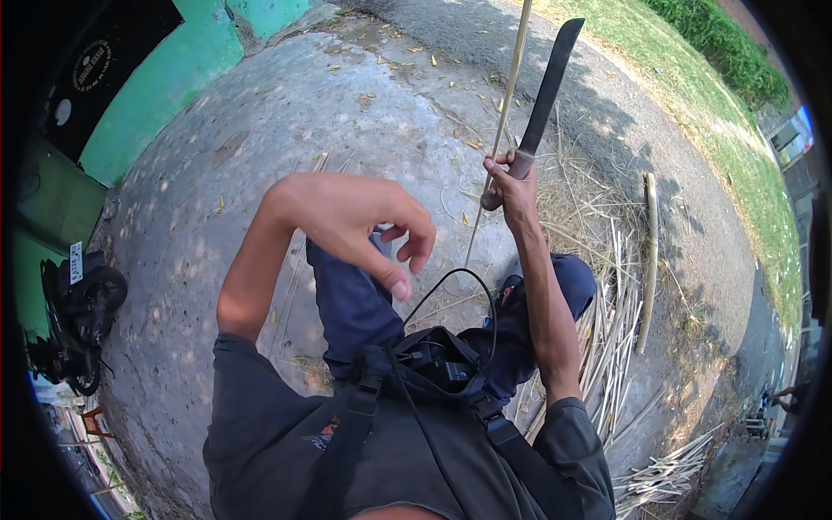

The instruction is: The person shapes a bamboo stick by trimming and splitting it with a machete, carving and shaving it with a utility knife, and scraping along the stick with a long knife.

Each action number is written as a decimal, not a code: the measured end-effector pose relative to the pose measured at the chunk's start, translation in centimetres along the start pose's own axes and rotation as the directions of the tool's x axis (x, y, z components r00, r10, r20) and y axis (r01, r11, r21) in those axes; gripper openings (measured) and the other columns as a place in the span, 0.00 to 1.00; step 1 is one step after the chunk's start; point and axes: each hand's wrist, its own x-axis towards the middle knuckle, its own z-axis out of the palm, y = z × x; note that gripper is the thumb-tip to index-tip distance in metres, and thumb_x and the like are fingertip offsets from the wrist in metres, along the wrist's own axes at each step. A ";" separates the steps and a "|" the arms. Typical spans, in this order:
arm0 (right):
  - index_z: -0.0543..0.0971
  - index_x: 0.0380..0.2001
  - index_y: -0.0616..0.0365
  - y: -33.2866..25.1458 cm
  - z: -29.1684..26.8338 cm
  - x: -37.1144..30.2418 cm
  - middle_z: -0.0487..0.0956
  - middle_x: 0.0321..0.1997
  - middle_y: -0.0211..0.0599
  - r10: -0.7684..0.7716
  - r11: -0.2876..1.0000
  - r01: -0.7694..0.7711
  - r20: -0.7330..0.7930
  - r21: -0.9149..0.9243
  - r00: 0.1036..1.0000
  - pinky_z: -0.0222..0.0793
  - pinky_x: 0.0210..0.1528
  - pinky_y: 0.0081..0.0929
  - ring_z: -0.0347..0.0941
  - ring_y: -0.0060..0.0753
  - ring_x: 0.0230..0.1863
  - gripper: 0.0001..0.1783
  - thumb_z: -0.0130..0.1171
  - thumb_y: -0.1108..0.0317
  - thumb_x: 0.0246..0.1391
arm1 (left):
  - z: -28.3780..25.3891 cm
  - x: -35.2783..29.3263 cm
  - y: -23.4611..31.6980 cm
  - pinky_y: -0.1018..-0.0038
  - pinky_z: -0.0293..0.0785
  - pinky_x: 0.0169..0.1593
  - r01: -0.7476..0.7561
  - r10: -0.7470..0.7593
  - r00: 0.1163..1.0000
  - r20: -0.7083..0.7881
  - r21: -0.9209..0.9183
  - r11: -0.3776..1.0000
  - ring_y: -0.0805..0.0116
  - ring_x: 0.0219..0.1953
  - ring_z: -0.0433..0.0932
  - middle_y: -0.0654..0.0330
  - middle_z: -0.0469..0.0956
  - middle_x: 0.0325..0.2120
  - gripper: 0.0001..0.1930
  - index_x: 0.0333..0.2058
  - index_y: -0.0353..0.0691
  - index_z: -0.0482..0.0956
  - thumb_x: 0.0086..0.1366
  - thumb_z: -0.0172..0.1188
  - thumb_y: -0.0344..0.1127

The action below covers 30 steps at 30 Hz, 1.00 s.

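Observation:
My right hand point(515, 188) is closed round the dark handle of a machete point(549, 91), whose long dark blade points up and away from me. Alongside the blade runs a thin, pale bamboo strip point(510, 87); it passes at the thumb and fingertips of the same hand and carries on down toward my knees. In front of my body hangs my left hand point(364, 227), bent at the wrist, with its fingers loosely curled and apart from the thumb. Nothing shows in it.
Pale split strips point(617, 321) lie by my right leg, with shavings point(576, 204) beyond. A pole point(648, 260) lies farther right, and another strip pile point(667, 475) at lower right. A motorcycle point(82, 312) stands left by a green wall point(165, 82). A black cable point(492, 321) loops at my chest.

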 end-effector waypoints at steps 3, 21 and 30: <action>0.70 0.39 0.53 -1.8 -0.7 -1.0 0.83 0.37 0.37 0.030 0.999 -0.030 0.000 0.041 1.000 0.67 0.18 0.19 0.72 0.17 0.18 0.22 0.76 0.72 0.51 | 4.1 -4.4 8.2 0.65 0.74 0.44 -0.484 0.500 0.787 0.360 -0.141 0.864 0.60 0.46 0.77 0.54 0.74 0.50 0.26 0.55 0.37 0.76 0.66 0.69 0.49; 0.67 0.39 0.52 -4.1 -0.2 -2.0 0.81 0.35 0.34 0.089 0.996 -0.090 0.036 0.027 0.995 0.67 0.17 0.19 0.72 0.18 0.19 0.25 0.76 0.74 0.51 | 9.9 -4.0 12.5 0.52 0.75 0.46 -0.301 0.300 0.793 0.529 -0.087 0.950 0.45 0.50 0.77 0.46 0.67 0.44 0.17 0.49 0.29 0.63 0.64 0.56 0.25; 0.70 0.45 0.54 -3.7 -1.5 -2.1 0.78 0.36 0.30 0.120 0.991 -0.122 0.042 0.054 0.992 0.67 0.18 0.18 0.70 0.17 0.19 0.26 0.77 0.72 0.50 | 9.9 -3.2 11.3 0.51 0.72 0.43 -0.237 0.358 0.794 0.491 -0.293 0.926 0.38 0.44 0.77 0.43 0.70 0.39 0.12 0.42 0.26 0.66 0.64 0.59 0.23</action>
